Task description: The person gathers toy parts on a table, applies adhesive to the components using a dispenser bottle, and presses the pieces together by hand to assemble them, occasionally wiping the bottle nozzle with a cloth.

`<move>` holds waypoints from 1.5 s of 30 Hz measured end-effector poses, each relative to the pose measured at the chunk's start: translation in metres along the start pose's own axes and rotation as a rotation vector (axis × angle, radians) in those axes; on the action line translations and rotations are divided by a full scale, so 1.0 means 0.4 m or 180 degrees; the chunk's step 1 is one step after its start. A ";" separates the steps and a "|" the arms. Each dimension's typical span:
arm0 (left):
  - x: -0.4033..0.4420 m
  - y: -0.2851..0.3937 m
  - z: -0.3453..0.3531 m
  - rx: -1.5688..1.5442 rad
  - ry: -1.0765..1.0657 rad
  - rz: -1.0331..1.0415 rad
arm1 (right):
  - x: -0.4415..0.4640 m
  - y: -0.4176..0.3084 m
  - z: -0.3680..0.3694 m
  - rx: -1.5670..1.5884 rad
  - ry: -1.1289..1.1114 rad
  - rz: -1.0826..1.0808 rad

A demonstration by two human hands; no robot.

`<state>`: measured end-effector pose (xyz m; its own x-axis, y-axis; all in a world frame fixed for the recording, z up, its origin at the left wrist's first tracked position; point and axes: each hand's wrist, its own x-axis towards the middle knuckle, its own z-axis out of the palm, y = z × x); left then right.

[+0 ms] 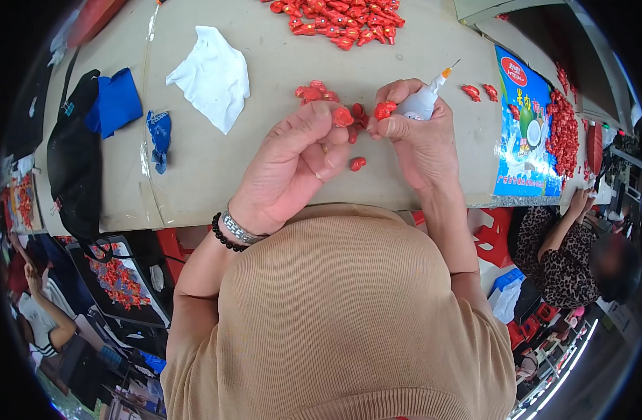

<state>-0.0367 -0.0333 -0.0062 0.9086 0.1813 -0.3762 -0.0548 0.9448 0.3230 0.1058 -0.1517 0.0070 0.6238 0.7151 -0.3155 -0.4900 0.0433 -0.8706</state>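
Fingers of the left hand (287,155) pinch a red part (342,117), as I see through the head camera; the right hand (427,143) grasps a second part (384,110) and a bottle (418,105) together. Loose parts (316,92) lie beyond on the table (279,59).

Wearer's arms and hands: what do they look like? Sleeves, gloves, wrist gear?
Both hands, left and right, are ungloved. Forearms are bare below the short sleeves of a tan ribbed knit top. Left wrist: silver linked metal band, black round-beaded bracelet. Right wrist: nothing visible.
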 end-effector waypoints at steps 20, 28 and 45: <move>-0.011 0.008 0.020 0.1735 0.0275 0.0501 | -0.034 -0.032 0.024 -0.1810 -0.0260 -0.0857; -0.014 0.007 0.021 0.1811 0.0193 0.0439 | -0.032 -0.030 0.024 -0.1948 -0.0427 -0.0833; -0.007 0.010 0.007 0.1445 0.0369 0.0297 | -0.019 -0.034 0.015 -0.1680 -0.0470 -0.0298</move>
<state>-0.0381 -0.0310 -0.0013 0.8548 0.3135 -0.4136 0.0758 0.7130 0.6971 0.1040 -0.1535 0.0237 0.5395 0.8168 -0.2046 -0.0414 -0.2169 -0.9753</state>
